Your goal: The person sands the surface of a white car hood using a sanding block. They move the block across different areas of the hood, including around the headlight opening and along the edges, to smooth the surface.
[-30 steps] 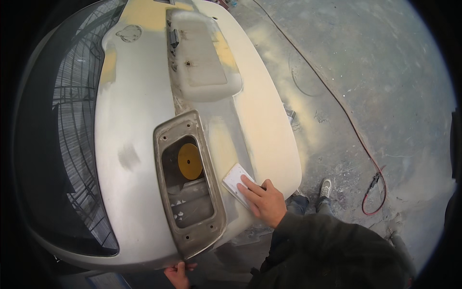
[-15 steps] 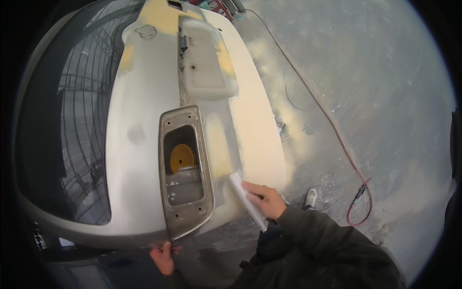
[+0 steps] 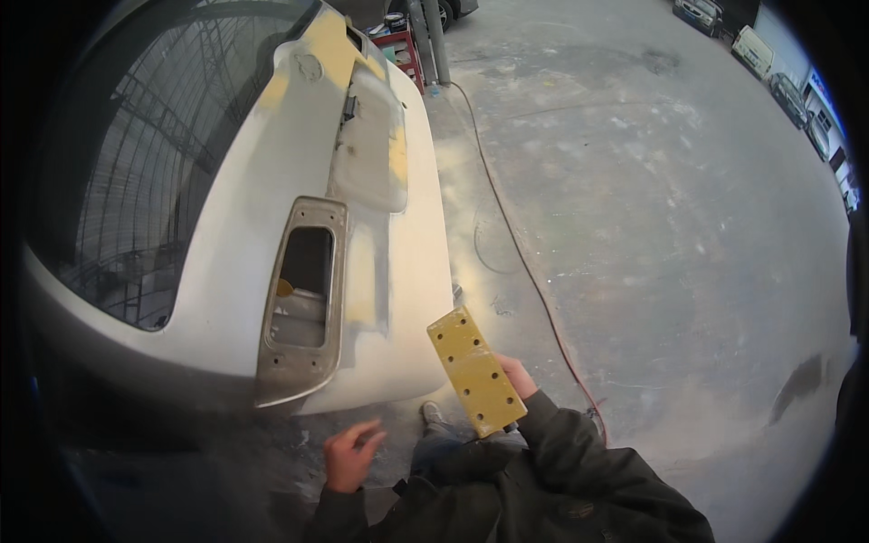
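Holding rectangular block (image 3: 476,372), yellow, hole-dotted, perhaps gritty

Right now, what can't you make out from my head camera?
All in the head view:
Right hand: fingertips hidden behind the yellow block.
Yellow disc: mostly hidden by the opening's grey frame.
Dark window: top cut off by the picture's upper edge.
Parked cars, upper right: too small for detail.

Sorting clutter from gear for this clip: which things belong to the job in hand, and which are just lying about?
Seem part of the job:
yellow perforated block, in the right hand
car's rear panel, patched pale yellow

Apparently just lying or standing about:
reddish hose on the floor
red rack
parked vehicles
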A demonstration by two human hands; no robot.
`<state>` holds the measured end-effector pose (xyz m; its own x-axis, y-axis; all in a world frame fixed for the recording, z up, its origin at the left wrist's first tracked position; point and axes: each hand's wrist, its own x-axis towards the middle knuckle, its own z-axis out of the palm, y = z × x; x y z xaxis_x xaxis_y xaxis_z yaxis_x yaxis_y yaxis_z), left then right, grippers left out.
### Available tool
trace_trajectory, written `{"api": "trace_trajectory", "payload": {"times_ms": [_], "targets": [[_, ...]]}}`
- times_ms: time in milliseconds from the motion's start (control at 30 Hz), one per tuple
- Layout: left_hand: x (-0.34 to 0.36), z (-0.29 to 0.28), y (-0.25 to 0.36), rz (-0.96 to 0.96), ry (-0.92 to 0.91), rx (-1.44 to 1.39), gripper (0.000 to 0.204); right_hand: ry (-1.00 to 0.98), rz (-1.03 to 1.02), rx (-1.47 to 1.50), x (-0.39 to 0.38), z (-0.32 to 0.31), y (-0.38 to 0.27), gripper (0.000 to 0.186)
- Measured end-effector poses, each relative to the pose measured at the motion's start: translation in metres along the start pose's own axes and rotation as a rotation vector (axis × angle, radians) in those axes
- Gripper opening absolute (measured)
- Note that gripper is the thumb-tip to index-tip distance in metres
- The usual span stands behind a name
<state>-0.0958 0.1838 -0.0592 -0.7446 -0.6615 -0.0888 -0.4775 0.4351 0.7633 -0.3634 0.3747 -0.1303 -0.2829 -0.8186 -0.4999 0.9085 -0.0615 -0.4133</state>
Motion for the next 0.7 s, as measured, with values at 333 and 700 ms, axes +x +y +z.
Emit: {"api": "trace_trajectory", "payload": {"times_ms": [333, 700], "targets": [[0.077, 0.078, 0.051, 0.740, -0.189, 0.383, 0.062, -0.059, -0.050, -0.441, -0.030, 0.005, 0.033, 0.057], [0.047, 0.086, 0.018, -0.011, -0.429, 0.061, 0.058, 0.143, -0.571, -0.763, 0.010, 0.048, 0.054, 0.071]]}}
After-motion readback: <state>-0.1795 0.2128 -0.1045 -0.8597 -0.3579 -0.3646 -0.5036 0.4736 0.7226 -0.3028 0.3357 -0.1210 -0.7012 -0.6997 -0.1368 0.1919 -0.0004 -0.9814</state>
